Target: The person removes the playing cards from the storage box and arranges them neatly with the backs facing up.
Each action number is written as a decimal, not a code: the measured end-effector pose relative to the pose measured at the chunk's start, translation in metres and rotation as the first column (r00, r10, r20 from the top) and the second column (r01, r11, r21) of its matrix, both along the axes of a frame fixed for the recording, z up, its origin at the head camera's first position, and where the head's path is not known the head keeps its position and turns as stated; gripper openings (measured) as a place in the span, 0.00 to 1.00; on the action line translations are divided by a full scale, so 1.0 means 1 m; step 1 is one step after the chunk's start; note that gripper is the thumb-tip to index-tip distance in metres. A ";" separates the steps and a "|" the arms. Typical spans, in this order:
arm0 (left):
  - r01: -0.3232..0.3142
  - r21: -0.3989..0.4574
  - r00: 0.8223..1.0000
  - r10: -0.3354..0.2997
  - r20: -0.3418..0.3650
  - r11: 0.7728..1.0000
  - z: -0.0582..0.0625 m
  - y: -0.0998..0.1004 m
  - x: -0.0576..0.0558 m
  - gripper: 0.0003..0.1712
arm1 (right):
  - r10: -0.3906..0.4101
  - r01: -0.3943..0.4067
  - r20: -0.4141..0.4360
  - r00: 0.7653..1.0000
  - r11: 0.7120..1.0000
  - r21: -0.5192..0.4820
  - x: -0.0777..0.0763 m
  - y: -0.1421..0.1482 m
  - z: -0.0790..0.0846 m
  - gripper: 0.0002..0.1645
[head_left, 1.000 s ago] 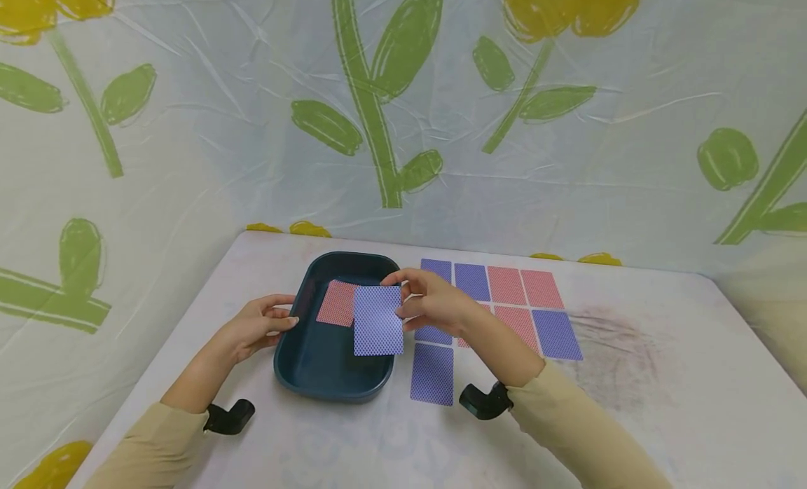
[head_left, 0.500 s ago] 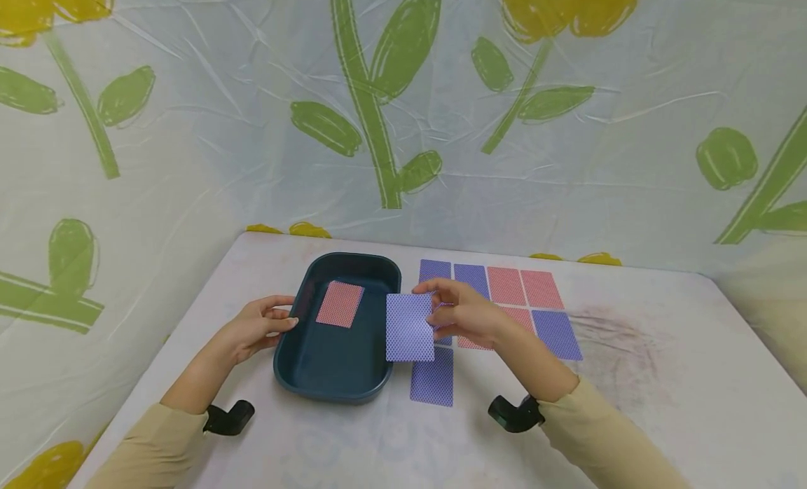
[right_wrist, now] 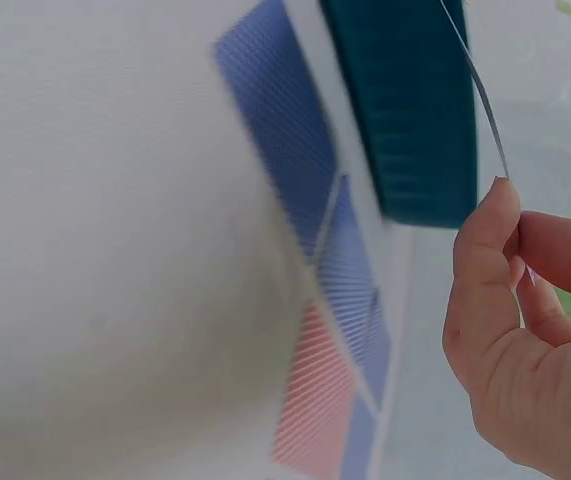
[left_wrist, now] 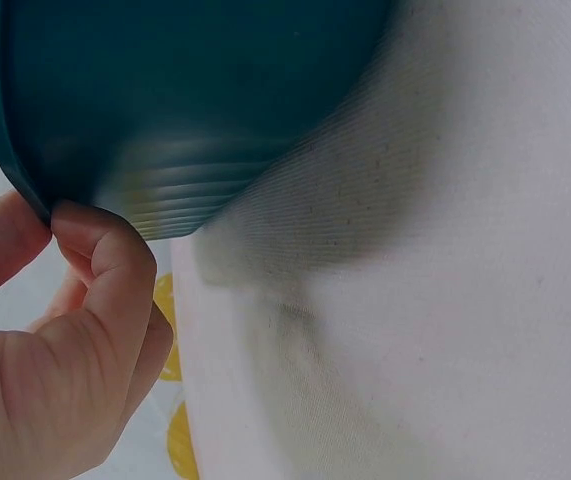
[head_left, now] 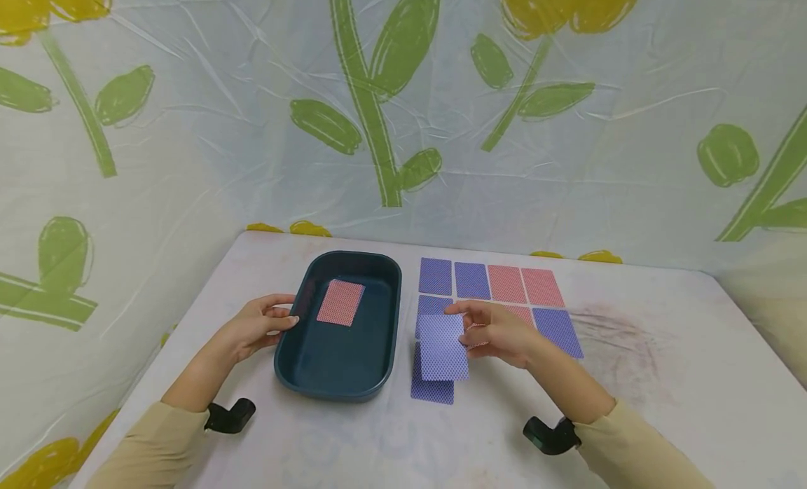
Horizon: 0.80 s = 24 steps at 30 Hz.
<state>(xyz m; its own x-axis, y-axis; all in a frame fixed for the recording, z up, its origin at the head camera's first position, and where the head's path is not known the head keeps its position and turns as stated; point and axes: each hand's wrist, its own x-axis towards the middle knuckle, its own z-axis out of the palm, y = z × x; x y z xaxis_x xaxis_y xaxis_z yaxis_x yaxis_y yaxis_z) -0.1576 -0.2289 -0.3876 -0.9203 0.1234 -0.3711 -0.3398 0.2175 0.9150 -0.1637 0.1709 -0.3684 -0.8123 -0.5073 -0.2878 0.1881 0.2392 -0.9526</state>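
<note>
My right hand [head_left: 501, 333] pinches a blue-backed playing card [head_left: 443, 349] by its right edge. The card hovers over the lower left of the card grid, partly covering two blue-backed cards; in the right wrist view it shows edge-on as a thin playing card [right_wrist: 483, 100]. With thumb and fingers my left hand [head_left: 257, 326] grips the left rim of a dark teal tray [head_left: 279, 359]; the left wrist view shows the left hand [left_wrist: 75, 330] pinching that rim. Inside the tray lies a red-backed card [head_left: 340, 302], with a sliver of blue along its edge.
Right of the tray, blue-backed cards [head_left: 473, 281] and red-backed cards [head_left: 542, 287] lie in rows on the white-covered table [head_left: 353, 447]. A single blue-backed card [head_left: 432, 394] sits nearest the front. Behind the table hangs a flowered cloth [head_left: 252, 160].
My right hand has carried the blue-backed card from above the tray rightward and toward me, over the grid's left column. The left hand and tray have stayed in place.
</note>
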 end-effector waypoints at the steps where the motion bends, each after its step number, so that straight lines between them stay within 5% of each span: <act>1: 0.000 0.000 1.000 0.000 0.001 1.000 0.000 0.000 0.000 0.33 | -0.008 0.008 0.017 1.000 1.000 -0.003 0.001 0.003 -0.003 0.31; 8: 0.002 -0.005 1.000 -0.002 -0.004 1.000 0.001 0.001 0.000 0.33 | -0.034 0.034 0.053 0.998 0.999 -0.001 0.009 0.026 -0.022 0.33; 13: 0.005 -0.008 1.000 -0.005 -0.011 1.000 0.000 0.001 0.000 0.33 | -0.081 0.097 -0.105 0.991 0.983 0.154 0.015 0.035 -0.030 0.28; 17: 0.000 -0.012 1.000 0.000 -0.013 1.000 0.000 0.001 0.001 0.33 | -0.070 0.135 -0.254 0.965 0.960 0.245 0.021 0.036 -0.035 0.25; 24: -0.005 -0.003 1.000 0.005 -0.011 1.000 0.000 0.001 0.002 0.33 | -0.045 0.205 -0.397 0.917 0.905 0.372 0.026 0.034 -0.043 0.26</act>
<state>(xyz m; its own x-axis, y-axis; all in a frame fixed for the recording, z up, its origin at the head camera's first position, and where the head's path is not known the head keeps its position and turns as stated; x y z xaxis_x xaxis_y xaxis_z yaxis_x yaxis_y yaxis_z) -0.1559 -0.2277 -0.3878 -0.9252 0.1175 -0.3610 -0.3305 0.2185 0.9182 -0.1373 0.2047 -0.4109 -0.9474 -0.3013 -0.1081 -0.1047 0.6108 -0.7849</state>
